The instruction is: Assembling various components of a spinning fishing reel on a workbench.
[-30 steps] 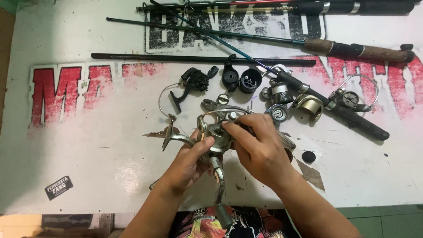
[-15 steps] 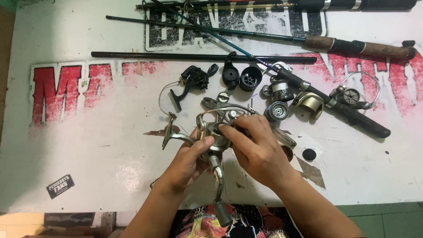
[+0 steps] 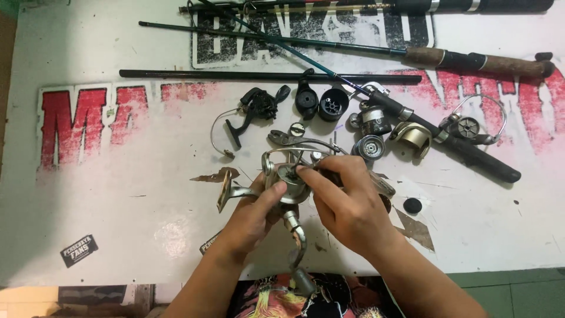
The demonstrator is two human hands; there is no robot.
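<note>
Hardly shifted since a second ago: left hand (image 3: 250, 215) gripping silver fishing reel (image 3: 286, 184) just above worktop (image 3: 118, 200), right hand (image 3: 344, 203) pinching its top. Beyond, loose reel parts (image 3: 372, 147), then fishing rods (image 3: 329, 47).

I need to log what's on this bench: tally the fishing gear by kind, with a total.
Fishing rods and rod sections, top of the table: 4, for example the cork-handled rod
Silver spinning reel in both hands: 1
Black reel body, loose: 1
Reel mounted on the black-handled rod: 1
Loose spools and round parts I can separate: about 6, for example the black spool
Total: about 13
</note>
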